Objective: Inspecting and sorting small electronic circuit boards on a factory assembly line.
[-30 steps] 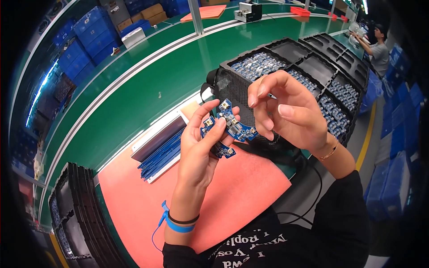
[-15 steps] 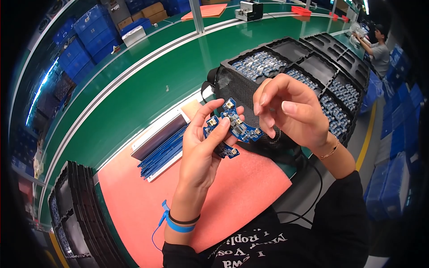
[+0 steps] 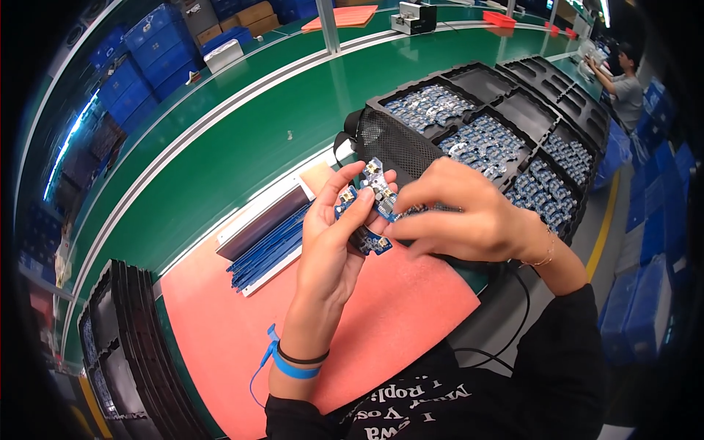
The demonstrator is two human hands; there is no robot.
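Blue circuit boards with curved outlines and small pale parts are gathered in my left hand, its thumb pressed across them. One circuit board sticks out to the right from under that thumb. Another board hangs lower, partly behind the fingers. My right hand has its thumb and forefinger closed around the right end of the protruding board. Its fingers are slightly blurred and cover much of that end. Under the hands lies a pink foam mat.
A stack of long blue board strips sits in a metal holder on the mat. Black compartment trays with many boards stand right, beside a black mesh bag. More black trays stack at left. A person works far right.
My right hand has come down and left from its raised, loose pose onto the board's right end, turning its back upward. My left hand keeps nearly the same place and grip.
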